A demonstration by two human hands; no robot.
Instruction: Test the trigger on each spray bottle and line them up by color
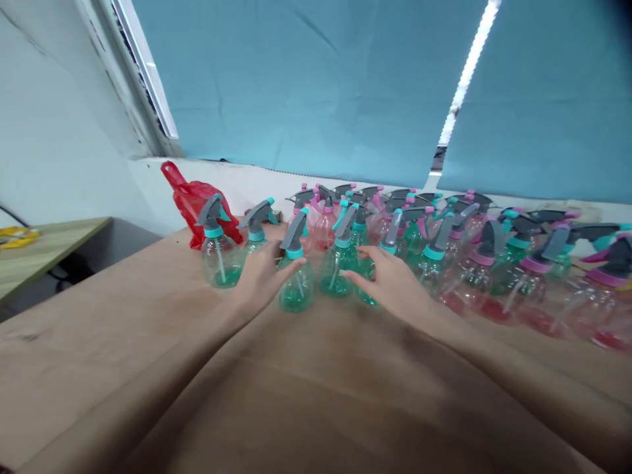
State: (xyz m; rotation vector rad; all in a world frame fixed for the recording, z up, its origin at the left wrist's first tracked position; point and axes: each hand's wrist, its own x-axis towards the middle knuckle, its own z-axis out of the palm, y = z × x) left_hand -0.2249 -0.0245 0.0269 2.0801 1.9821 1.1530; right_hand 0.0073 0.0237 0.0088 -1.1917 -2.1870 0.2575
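Note:
My left hand (pixel 261 278) is at a spray bottle (pixel 297 289) with a clear green body, turquoise collar and grey trigger head. Its thumb lies across the bottle's shoulder, and the other fingers curl behind, partly hidden. My right hand (pixel 390 280) has thumb and index finger apart, with nothing gripped between them. Its thumb tip is at the right side of another green spray bottle (pixel 336 273); whether it touches is unclear. A further green bottle (pixel 368 289) shows partly behind the right hand. Two more turquoise-collared bottles, one clear-green (pixel 220 263) and one behind (pixel 255 238), stand left of my left hand.
Several pink and green spray bottles (pixel 513 289) crowd the right side and back of the brown table (pixel 306 382). A red plastic bag (pixel 197 204) lies at the back left. Behind are a white ledge and a blue covering (pixel 316 92). Another table (pixel 59 247) stands far left.

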